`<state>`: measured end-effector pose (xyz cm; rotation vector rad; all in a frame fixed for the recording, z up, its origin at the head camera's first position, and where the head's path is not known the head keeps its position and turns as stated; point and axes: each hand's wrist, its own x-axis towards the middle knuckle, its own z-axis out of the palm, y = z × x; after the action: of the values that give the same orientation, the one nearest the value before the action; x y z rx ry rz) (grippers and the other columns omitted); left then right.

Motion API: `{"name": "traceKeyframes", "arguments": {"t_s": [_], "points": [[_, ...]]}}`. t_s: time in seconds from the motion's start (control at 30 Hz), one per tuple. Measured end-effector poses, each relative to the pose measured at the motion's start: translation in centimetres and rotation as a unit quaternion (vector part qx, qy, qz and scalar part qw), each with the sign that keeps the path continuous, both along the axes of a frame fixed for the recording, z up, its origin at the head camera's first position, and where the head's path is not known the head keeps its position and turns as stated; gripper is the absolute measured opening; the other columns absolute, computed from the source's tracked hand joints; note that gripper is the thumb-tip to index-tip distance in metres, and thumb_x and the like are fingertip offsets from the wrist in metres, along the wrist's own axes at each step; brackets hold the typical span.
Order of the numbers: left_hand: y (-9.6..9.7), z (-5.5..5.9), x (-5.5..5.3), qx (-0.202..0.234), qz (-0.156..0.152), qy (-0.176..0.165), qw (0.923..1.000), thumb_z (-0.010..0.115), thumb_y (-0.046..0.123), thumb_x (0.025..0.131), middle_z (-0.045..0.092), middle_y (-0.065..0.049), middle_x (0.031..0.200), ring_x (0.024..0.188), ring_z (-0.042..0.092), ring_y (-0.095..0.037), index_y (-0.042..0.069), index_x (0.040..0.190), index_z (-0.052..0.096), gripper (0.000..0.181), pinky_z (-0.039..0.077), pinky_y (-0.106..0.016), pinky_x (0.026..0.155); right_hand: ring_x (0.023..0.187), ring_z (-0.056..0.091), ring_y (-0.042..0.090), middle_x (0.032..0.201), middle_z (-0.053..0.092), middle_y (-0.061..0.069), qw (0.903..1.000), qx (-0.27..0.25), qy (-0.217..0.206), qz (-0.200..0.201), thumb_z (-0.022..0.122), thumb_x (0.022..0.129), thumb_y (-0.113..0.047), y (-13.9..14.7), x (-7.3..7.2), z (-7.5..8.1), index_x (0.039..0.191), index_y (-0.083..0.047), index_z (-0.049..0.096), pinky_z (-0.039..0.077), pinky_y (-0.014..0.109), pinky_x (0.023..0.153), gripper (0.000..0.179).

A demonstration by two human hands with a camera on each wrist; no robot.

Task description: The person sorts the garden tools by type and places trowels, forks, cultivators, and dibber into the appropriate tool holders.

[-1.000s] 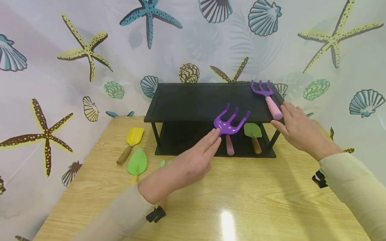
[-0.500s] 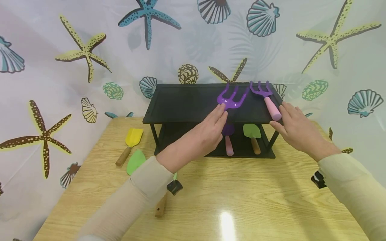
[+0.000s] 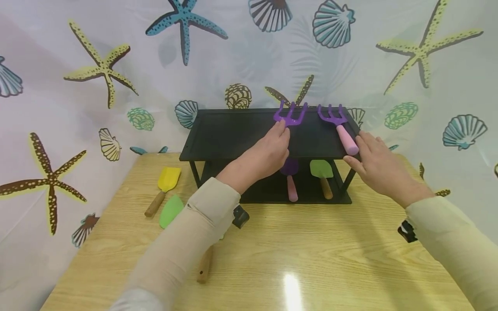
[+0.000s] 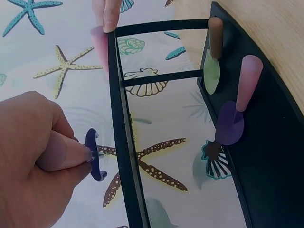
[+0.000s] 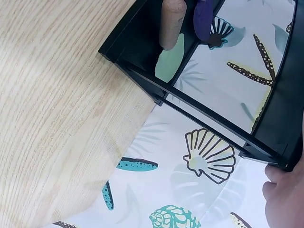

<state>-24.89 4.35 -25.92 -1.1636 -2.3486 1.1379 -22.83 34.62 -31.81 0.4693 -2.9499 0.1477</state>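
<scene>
Nearest you on the bench (image 3: 280, 255), a wooden handle (image 3: 205, 264) is poking out past your left sleeve (image 3: 194, 224), with a green blade (image 3: 171, 211) and a yellow shovel (image 3: 169, 179) lying beyond, toward the left edge. Next, a purple trowel (image 3: 292, 188) and a wooden-handled green trowel (image 3: 321, 169) are lying on the lower shelf (image 3: 266, 193), while your right hand (image 3: 376, 167) is resting, fingers extended, against the upper shelf's (image 3: 229, 134) front right corner. Farther on, your left hand (image 3: 268, 153) is holding a purple fork (image 3: 294, 122), fingers curled closed around its pink handle (image 4: 61, 154), over that shelf's far edge, left of a second fork (image 3: 346, 140) lying along the right edge.
</scene>
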Motion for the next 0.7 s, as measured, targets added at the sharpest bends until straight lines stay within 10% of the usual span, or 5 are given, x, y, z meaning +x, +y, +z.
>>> {"name": "traceKeyframes", "arguments": {"t_s": [0.1, 0.5, 0.7], "points": [[0.5, 0.1, -0.5, -0.076, -0.024, 0.051, 0.9955, 0.040, 0.010, 0.106, 0.042, -0.029, 0.150, 0.142, 0.036, -0.046, 0.004, 0.143, 0.052, 0.039, 0.029, -0.048, 0.122, 0.148, 0.014, 0.051, 0.158, 0.015, 0.036, 1.0000, 0.005, 0.008, 0.003, 0.030, 0.107, -0.048, 0.0, 0.0, 0.0, 0.150, 0.017, 0.019, 0.006, 0.061, 0.123, 0.079], [2.6, -0.9, -1.9, -0.060, -0.022, 0.045, 0.9969, 0.037, 0.006, 0.106, 0.054, -0.026, 0.139, 0.134, 0.048, -0.040, 0.002, 0.135, 0.058, 0.037, 0.036, -0.047, 0.119, 0.151, 0.007, 0.048, 0.161, 0.012, 0.033, 0.9999, 0.016, -0.003, -0.002, 0.027, 0.106, -0.051, 0.1, -0.1, 0.0, 0.152, 0.013, 0.017, 0.002, 0.058, 0.125, 0.080], [3.9, -1.4, -2.4, 0.110, 0.038, -0.080, 0.9899, 0.036, 0.013, 0.107, 0.048, -0.027, 0.145, 0.140, 0.040, -0.042, -0.006, 0.138, 0.053, 0.040, 0.030, -0.043, 0.122, 0.151, 0.006, 0.048, 0.161, 0.009, 0.033, 0.9999, 0.002, -0.010, -0.009, 0.027, 0.106, -0.052, -0.1, 0.1, 0.1, 0.152, 0.014, 0.015, 0.004, 0.058, 0.125, 0.081]]}}
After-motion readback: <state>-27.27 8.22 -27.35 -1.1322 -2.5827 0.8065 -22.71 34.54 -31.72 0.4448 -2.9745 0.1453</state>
